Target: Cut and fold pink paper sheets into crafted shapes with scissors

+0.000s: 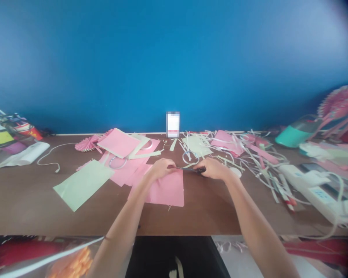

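My right hand is closed around the dark handles of a pair of scissors. The blades point left, toward the fingertips of my left hand. Those fingers are pinched at the upper edge of a pink sheet of paper, which hangs toward me over the table. Whether the blades are cutting into paper cannot be made out. More pink sheets lie under and left of my left wrist. Just beyond my hands is a ring-shaped roll of tape.
A pale green sheet lies at the left. Paper strips clutter the right, near a white power strip. A phone stands against the blue wall. Pink folded paper fans sit at the back left; a teal container is at right.
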A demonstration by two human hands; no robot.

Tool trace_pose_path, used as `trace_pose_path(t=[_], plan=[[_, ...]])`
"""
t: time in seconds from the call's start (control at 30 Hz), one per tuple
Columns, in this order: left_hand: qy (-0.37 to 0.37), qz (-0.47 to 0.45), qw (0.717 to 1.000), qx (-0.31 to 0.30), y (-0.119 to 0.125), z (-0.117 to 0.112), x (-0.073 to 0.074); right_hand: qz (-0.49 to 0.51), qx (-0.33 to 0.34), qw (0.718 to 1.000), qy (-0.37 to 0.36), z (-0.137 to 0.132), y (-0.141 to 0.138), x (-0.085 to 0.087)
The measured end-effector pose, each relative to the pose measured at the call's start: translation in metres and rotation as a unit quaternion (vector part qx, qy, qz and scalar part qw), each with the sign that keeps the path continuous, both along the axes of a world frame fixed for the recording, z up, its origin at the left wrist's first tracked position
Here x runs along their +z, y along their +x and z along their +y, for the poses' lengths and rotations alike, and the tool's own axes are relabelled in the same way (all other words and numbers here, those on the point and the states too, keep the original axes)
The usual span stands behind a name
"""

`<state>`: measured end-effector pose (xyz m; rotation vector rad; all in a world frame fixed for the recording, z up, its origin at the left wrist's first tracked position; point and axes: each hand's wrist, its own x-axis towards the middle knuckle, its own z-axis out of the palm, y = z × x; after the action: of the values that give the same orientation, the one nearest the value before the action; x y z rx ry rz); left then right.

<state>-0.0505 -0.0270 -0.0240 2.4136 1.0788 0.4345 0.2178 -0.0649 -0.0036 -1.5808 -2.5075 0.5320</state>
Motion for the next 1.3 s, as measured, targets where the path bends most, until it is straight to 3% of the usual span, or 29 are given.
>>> trace_pose_path(t=[0.43,1.3], plan=[[-0.055,-0.038,0.998,0.016,0.0,0.002,-0.004,0.0,0.004,1.0,0.004,0.002,-0.001,-0.003],[-0.059,-0.058,0.996,0.032,-0.001,0.005,-0.007,-0.026,0.011,0.999,0.026,0.003,-0.012,-0.007]])
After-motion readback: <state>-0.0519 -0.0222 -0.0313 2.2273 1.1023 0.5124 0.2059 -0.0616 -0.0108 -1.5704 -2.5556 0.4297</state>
